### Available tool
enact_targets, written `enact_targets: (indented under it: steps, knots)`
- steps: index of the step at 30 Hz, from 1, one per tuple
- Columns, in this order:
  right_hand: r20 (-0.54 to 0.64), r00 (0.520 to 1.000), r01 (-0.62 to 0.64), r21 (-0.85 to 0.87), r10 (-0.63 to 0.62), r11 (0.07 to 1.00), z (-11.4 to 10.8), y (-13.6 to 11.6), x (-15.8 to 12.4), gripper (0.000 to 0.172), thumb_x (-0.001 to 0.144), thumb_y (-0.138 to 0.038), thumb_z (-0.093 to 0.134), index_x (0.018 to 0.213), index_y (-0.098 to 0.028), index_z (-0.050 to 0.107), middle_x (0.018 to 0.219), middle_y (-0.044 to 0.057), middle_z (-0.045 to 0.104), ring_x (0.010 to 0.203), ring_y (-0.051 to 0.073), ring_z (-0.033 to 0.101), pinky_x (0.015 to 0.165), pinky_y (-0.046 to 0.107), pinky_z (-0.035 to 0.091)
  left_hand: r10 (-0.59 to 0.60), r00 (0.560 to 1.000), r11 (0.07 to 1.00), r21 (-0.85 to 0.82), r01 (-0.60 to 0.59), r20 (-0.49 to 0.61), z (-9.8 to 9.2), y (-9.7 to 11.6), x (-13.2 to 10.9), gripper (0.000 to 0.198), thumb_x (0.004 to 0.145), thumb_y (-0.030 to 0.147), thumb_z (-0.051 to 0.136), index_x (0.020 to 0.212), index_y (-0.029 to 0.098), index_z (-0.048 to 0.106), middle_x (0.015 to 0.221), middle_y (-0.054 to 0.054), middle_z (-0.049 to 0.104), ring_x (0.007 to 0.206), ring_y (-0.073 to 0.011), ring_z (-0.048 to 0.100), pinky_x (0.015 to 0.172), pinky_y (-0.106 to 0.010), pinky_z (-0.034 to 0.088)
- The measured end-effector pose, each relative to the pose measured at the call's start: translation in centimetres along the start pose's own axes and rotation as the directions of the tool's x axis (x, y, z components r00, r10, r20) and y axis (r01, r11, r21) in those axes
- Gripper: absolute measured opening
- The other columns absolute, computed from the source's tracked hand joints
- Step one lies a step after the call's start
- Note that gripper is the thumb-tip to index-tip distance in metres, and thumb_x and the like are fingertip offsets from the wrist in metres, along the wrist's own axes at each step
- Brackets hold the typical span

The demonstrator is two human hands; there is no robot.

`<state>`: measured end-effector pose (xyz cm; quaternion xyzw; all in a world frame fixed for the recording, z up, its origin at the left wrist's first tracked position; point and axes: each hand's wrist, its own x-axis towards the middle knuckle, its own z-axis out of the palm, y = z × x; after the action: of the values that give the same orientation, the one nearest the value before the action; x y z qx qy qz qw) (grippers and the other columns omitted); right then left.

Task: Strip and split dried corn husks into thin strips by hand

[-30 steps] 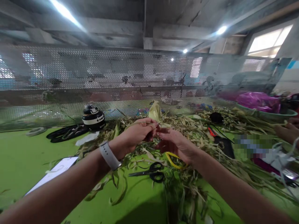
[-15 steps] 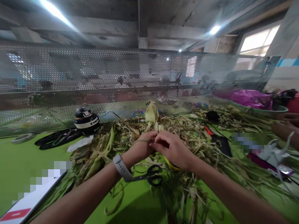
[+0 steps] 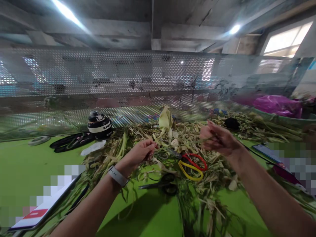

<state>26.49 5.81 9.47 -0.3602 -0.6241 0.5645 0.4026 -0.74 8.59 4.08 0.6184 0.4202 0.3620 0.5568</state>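
Observation:
My left hand [image 3: 144, 152], with a pale watch band [image 3: 118, 176] on the wrist, is closed in a pinch over dry plant strips; whatever its fingertips hold is too small to name. Farther right, my right hand [image 3: 218, 140] is raised and curled closed, its contents hidden. Between and below the hands lie scissors with one red and one yellow handle [image 3: 194, 166]. Nearer me rest black scissors [image 3: 168, 186]. Behind them stands a pale green bundle of husk-like leaves [image 3: 165, 119], in a heap of dried strips [image 3: 190, 135].
At the back left are a black-and-white bottle [image 3: 99, 126], a black strap [image 3: 69, 142] and a pale ring [image 3: 39, 140]. A perforated metal screen [image 3: 118, 75] runs behind the green table [image 3: 140, 214]. Purple plastic [image 3: 277, 106] fills a basin at right.
My hands, together before, have moved apart, the right one up and to the right. The red and yellow scissor handles are now uncovered. The view has swung slightly left.

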Motion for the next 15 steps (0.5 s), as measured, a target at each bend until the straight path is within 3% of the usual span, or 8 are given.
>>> enact_targets:
  steps: [1,2,3,5,6,10,12,15]
  knots:
    - [-0.043,0.998,-0.056,-0.209,0.048,0.976,-1.1,-0.2,-0.1,0.051,0.074,-0.065,0.046,0.051,-0.021,0.037,0.042,-0.007,0.033,0.034,0.006,0.021,0.04,0.024,0.019,-0.002,1.0,1.0,0.009,0.002,-0.004,-0.3,0.0,0.0,0.019,0.074,0.034,0.054,0.07,0.016,0.05,0.042,0.01,0.04,0.034,-0.004,0.032,0.037,-0.015,0.023]
    - [-0.079,0.991,-0.132,-0.452,0.107,0.882,-1.9,-0.4,-0.3,0.047,0.073,-0.063,0.05,0.053,-0.02,0.044,0.045,-0.004,0.042,0.036,0.007,0.03,0.041,0.024,0.02,-0.002,1.0,1.0,0.017,0.002,-0.005,-0.4,0.0,-0.1,0.019,0.074,0.034,0.054,0.069,0.016,0.05,0.042,0.009,0.04,0.034,-0.0043,0.032,0.037,-0.015,0.024]
    - [-0.179,0.982,-0.168,-0.65,0.066,0.741,-2.3,-0.5,-0.3,0.044,0.071,-0.06,0.055,0.053,-0.02,0.047,0.047,-0.002,0.045,0.039,0.009,0.034,0.042,0.024,0.021,-0.002,1.0,1.0,0.022,0.002,-0.004,-0.5,0.0,-0.1,0.019,0.074,0.033,0.054,0.069,0.016,0.05,0.041,0.009,0.041,0.034,-0.0045,0.034,0.037,-0.015,0.025]
    - [-0.36,0.913,-0.234,-0.848,-0.193,0.476,-1.9,-0.7,-0.3,0.038,0.072,-0.054,0.058,0.056,-0.02,0.053,0.052,0.0,0.05,0.045,0.011,0.039,0.045,0.025,0.022,-0.001,1.0,0.999,0.033,0.001,0.003,-0.2,0.1,-0.1,0.017,0.074,0.032,0.054,0.068,0.016,0.05,0.041,0.009,0.043,0.034,-0.0051,0.036,0.037,-0.016,0.027]
    - [-0.371,0.875,-0.224,-0.88,-0.313,0.418,-1.0,-0.7,-0.2,0.034,0.075,-0.051,0.056,0.061,-0.02,0.055,0.057,0.001,0.053,0.048,0.012,0.042,0.046,0.025,0.023,0.001,1.0,0.999,0.044,-0.001,0.009,0.1,0.2,-0.1,0.016,0.075,0.031,0.053,0.068,0.017,0.05,0.041,0.009,0.043,0.034,-0.0054,0.037,0.037,-0.016,0.027]
    - [-0.123,0.921,0.087,-0.859,-0.368,0.505,4.1,-0.1,0.4,0.03,0.082,-0.044,0.051,0.065,-0.019,0.054,0.059,0.0,0.051,0.051,0.011,0.042,0.049,0.024,0.028,0.012,0.999,0.993,0.118,-0.018,0.053,1.2,0.2,-0.3,0.015,0.079,0.028,0.048,0.067,0.018,0.049,0.04,0.008,0.044,0.033,-0.0058,0.037,0.037,-0.017,0.025]
    - [-0.044,0.934,0.146,-0.858,-0.354,0.493,5.8,0.4,0.6,0.024,0.079,-0.041,0.057,0.068,-0.019,0.054,0.067,0.0,0.053,0.055,0.01,0.043,0.052,0.024,0.03,0.025,0.997,0.991,0.131,-0.034,0.069,1.4,0.1,-0.4,0.017,0.08,0.028,0.047,0.067,0.018,0.048,0.04,0.008,0.044,0.034,-0.006,0.037,0.038,-0.017,0.026]
    - [-0.071,0.928,0.145,-0.836,-0.366,0.529,6.4,0.9,0.6,0.021,0.075,-0.037,0.063,0.073,-0.019,0.053,0.071,0.0,0.053,0.057,0.01,0.043,0.053,0.024,0.031,0.04,0.996,0.987,0.151,-0.051,0.076,1.6,0.1,-0.5,0.018,0.082,0.03,0.046,0.068,0.018,0.047,0.04,0.008,0.044,0.034,-0.0067,0.038,0.038,-0.018,0.027]
